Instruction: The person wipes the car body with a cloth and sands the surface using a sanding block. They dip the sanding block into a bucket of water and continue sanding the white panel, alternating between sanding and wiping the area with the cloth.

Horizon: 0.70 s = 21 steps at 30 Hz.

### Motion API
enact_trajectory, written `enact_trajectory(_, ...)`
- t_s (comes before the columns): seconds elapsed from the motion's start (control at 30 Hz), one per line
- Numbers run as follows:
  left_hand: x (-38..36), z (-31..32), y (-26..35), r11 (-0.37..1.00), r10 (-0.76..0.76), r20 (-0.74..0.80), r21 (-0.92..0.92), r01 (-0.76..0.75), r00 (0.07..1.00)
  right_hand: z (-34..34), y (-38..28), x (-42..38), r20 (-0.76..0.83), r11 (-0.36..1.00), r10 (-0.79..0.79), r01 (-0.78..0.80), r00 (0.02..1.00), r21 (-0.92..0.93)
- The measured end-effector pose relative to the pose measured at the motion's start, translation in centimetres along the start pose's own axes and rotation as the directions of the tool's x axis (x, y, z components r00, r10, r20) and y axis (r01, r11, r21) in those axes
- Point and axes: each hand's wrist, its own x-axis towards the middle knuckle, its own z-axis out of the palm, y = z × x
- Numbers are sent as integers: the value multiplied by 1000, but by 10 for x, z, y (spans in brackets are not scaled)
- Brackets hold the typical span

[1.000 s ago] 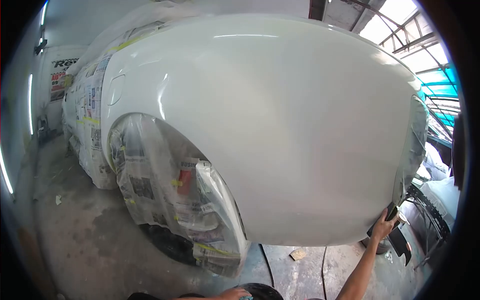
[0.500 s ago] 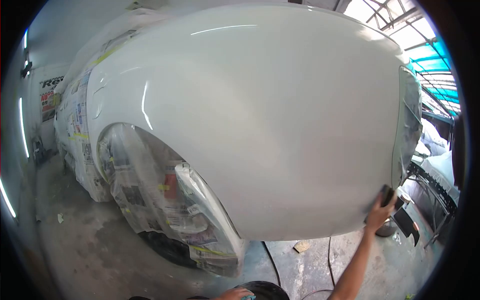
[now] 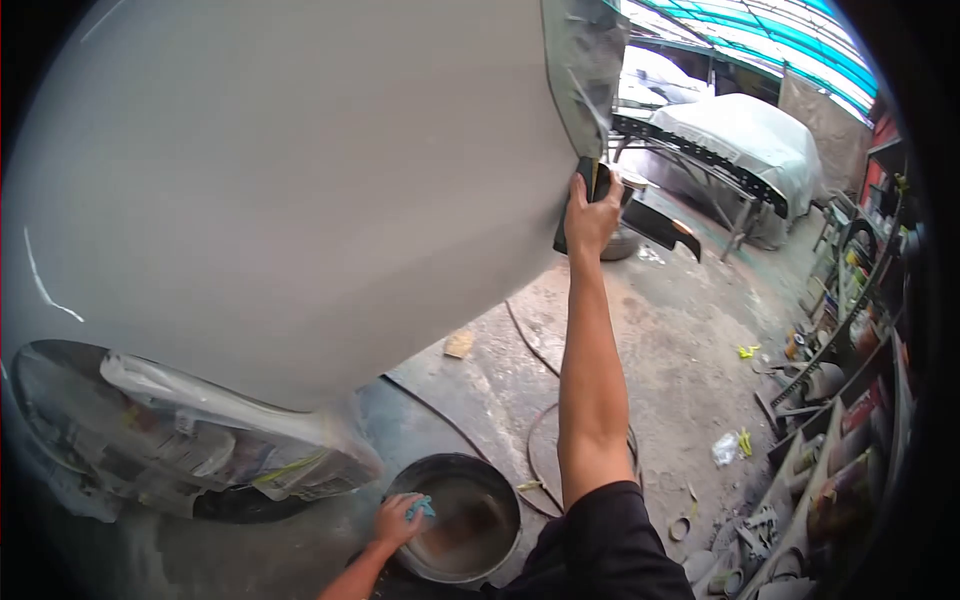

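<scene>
My right hand (image 3: 594, 222) is closed round a dark sanding block (image 3: 585, 178) at the lower corner of a pale grey car body panel (image 3: 300, 180). The block lies along the panel's edge, just below a plastic-covered section (image 3: 582, 75); my fingers partly hide it. Low in the view, my left hand (image 3: 398, 520) grips a crumpled teal cloth (image 3: 421, 507) over the near left rim of a round black tub (image 3: 511, 505). Dark, murky water appears to lie inside the tub.
Newspaper and plastic sheeting (image 3: 210, 445) mask the wheel at lower left. A hose (image 3: 440, 415) crosses the concrete floor beside a tan sponge-like piece (image 3: 459, 345). A covered car (image 3: 745, 130) stands behind a rack, and clutter (image 3: 820, 400) lines the right side.
My view has swung right and down, bringing the tub and the right-side clutter into sight. The right hand stays at the panel's lower corner with the sanding block.
</scene>
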Motion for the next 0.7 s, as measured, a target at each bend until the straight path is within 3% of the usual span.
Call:
enact_trajectory(0.07,3,1,-2,999,42,-4,3,-42,999,6,-13,-15,-91,997,-50,44,995,-65)
enact_trajectory(0.13,0,1,-2,998,65,-7,17,-64,998,17,-36,-86,-94,953,-302,299,949,-52)
enact_trajectory(0.2,-2,1,-2,996,82,2,38,-82,997,19,-46,-136,-106,842,-539,538,836,-35)
enact_trajectory(0.3,-1,-3,3,995,88,20,53,-89,996,10,-28,-115,42,894,-446,444,894,61)
enact_trajectory(0.33,2,-4,4,995,83,21,52,-84,996,7,-20,-83,4,920,-390,390,921,23)
enact_trajectory(0.4,4,-7,10,996,59,16,60,-60,998,1,-8,-19,1,996,-83,83,997,21)
enact_trajectory(0.43,4,-9,13,997,43,12,64,-43,999,5,6,4,-11,997,-59,59,998,57)
enact_trajectory(0.53,4,-7,11,998,49,14,26,-49,999,0,-26,-34,-49,991,-103,98,994,-97)
enact_trajectory(0.57,3,-8,9,997,58,26,41,-60,998,5,-25,-58,27,990,-132,133,991,-50)
enact_trajectory(0.6,2,-7,7,996,70,34,57,-72,997,13,-26,-93,-79,892,-451,448,889,-52)
enact_trajectory(0.63,1,-6,7,994,78,47,73,-81,996,10,-40,-126,-45,859,-509,505,859,-82)
enact_trajectory(0.7,-1,-9,12,997,55,53,52,-58,997,3,-32,-120,21,904,-427,426,904,22)
